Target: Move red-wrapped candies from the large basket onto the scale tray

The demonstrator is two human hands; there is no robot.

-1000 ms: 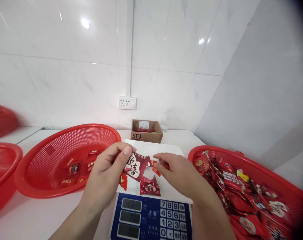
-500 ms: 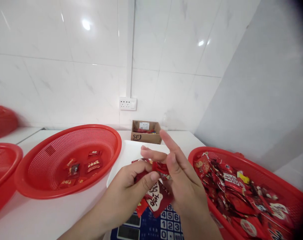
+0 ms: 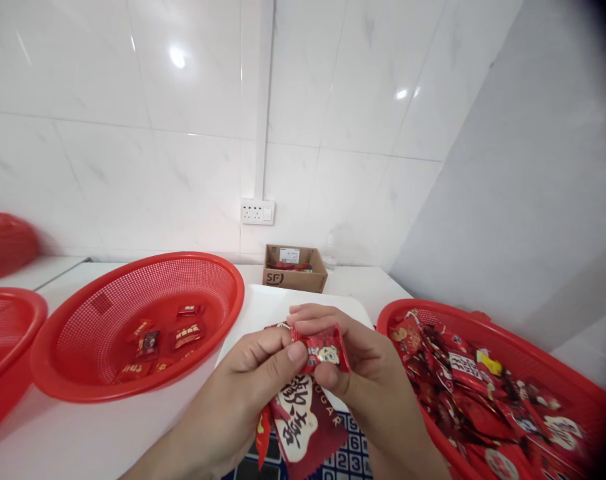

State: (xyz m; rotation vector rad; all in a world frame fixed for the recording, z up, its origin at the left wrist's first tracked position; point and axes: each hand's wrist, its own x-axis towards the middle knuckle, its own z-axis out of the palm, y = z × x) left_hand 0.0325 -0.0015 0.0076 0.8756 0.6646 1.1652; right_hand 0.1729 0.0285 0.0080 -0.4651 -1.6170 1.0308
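the right hand [image 3: 370, 380] pinches a small wrapped sweet [image 3: 323, 349] between thumb and fingers. the left hand [image 3: 250, 390] is closed on a red pouch [image 3: 303, 427] hanging just beneath it. left of the grip, a mesh basket [image 3: 133, 293] holds a few sweets, and the heaped basket [image 3: 435, 309] to the right brims with them. a cardboard box [image 3: 295, 269] sits beyond, and the pouch half-hides the scale keypad [image 3: 351, 460] below.

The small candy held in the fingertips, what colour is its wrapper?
The candy wrapper is red with a pale cartoon figure; the head view shows it.
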